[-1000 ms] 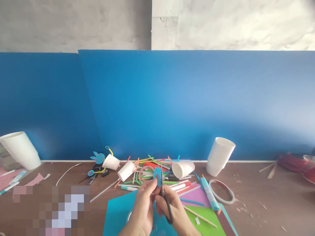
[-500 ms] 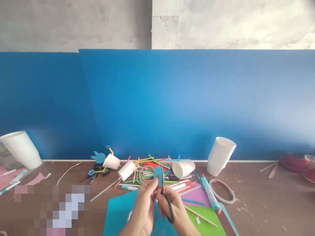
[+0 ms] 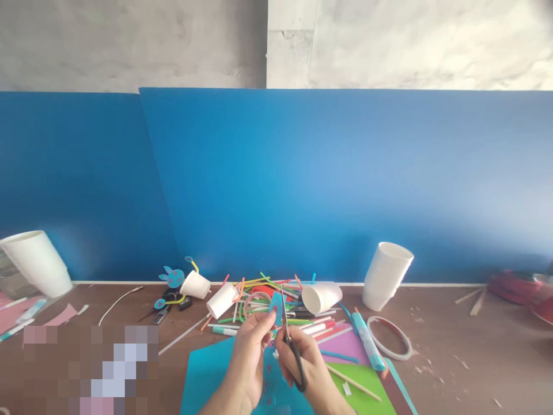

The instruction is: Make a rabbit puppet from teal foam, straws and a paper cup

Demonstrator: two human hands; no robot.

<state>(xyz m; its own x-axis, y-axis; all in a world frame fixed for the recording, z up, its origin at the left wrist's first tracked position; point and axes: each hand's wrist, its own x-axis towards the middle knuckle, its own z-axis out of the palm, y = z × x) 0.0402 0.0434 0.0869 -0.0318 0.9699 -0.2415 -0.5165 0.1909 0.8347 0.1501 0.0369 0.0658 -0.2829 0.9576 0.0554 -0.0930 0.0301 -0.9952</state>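
Between the thumb and fingers of my left hand (image 3: 250, 360) is a small blue paper piece (image 3: 277, 302) with a reddish mark on it. My right hand (image 3: 306, 362) is closed around black-handled scissors (image 3: 295, 357), their blades pointing up along the paper's right edge. Whether the blades touch the paper is hard to tell. Under both hands lies a blue sheet (image 3: 207, 369) with red marks near its middle. Behind the hands spreads a pile of coloured straws and markers (image 3: 319, 327).
White paper cups (image 3: 322, 297) lie on their sides, one bearing a blue paper rabbit head (image 3: 175, 278). A stack of cups (image 3: 386, 276) stands right, near a tape roll (image 3: 391, 339) and a blue glue tube (image 3: 369, 340). A green sheet (image 3: 358, 397) lies front right. A blue panel (image 3: 276, 184) rises behind.
My left hand has shifted slightly left and the blue paper has tilted a little. The right hand with the scissors stays almost in place, and a gap between the hands has widened.
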